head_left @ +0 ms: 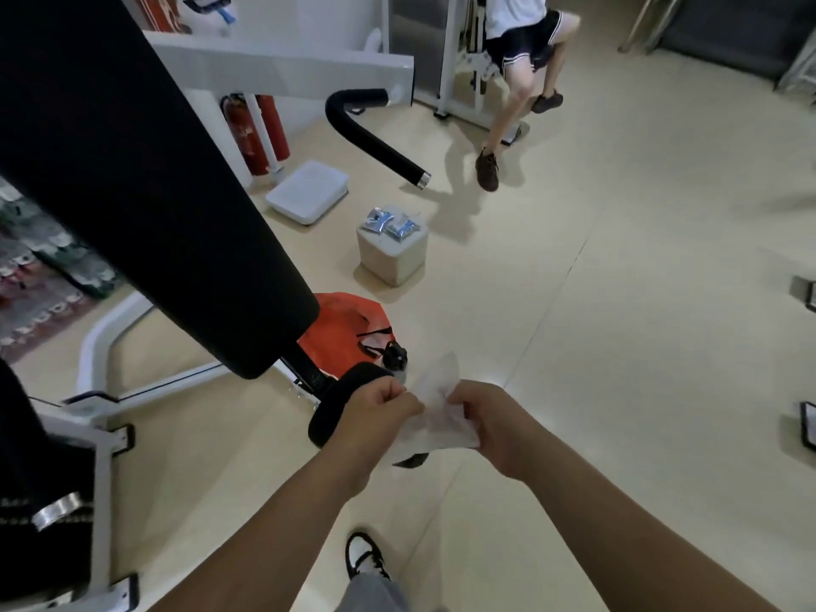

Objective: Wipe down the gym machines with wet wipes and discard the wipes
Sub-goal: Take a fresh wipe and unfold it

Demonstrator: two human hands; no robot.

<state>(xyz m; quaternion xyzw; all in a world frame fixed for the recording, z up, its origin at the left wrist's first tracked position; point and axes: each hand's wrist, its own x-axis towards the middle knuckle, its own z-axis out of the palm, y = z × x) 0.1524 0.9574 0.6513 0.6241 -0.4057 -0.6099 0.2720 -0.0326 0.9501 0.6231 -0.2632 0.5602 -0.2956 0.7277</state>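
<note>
- Both forearms come in from the bottom edge. L hand (379, 404) and R hand (490, 417) meet mid-frame, each w/ fingers curled, pinching one white wet wipe (443, 406).
- Wipe is spread between the two hands in the air above the floor, one corner sticking up. Fingertips are mostly hidden behind the sheet, so the exact pinch can't be read.
- Black roller pad (340, 399) sits right behind the L hand, partly covered by hand & wipe. A sliver of it shows below the wipe.
- Big black padded bar (132, 170) runs diagonally from top left, hiding much of the white machine frame (101, 342).
- Orange bag (340, 329) lies on the floor past the pad, half hidden by the bar's end. Small black item (395, 355) beside it is too blurred to make out.
- Wearer's black-and-white shoe (364, 556) shows between the forearms.
- Pale block (393, 258) stands on the floor further off, w/ two silver-blue packets (388, 223) on top.
- White flat scale (307, 192) lies near the block, red fire extinguishers (260, 134) behind it.
- Curved black handle (375, 134) sticks out from a white beam.
- Another person (525, 50) sits on a machine at top, cut off above the waist.
- Dark objects (808, 293) at the R edge are cut off.
</note>
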